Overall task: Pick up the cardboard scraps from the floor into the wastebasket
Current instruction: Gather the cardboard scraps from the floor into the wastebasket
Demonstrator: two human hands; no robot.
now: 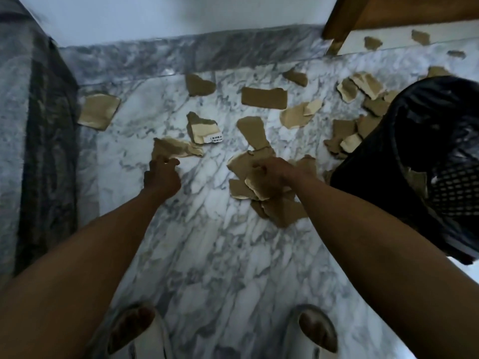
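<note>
A: Surface entry. The marble floor is white with grey veins, and a darker grey skirting runs along its far edge under a pale wall. Grey fabric hangs down the left side. At top right stands a wooden furniture leg.

B: Task items?

A: Cardboard scraps lie across the floor's far half. One squarish scrap sits alone at left, near the fabric. One scrap carries a white printed label. A dense cluster lies beside the black mesh wastebasket, which stands at right and is tilted toward the camera.

B: Hands?

A: The left hand pinches the near edge of a crumpled scrap between thumb and fingertips. The right hand is curled round a bunch of scraps, gripping several at once.

B: Limits of view?

A: The label's print is too small to read. The right hand's fingers are buried in cardboard, so no count of pieces held. The basket's right side is cut off by the frame, and its interior is dark, with only a few scraps showing inside. Two slippered feet are cropped at the bottom edge. The whole frame is dim and soft.
</note>
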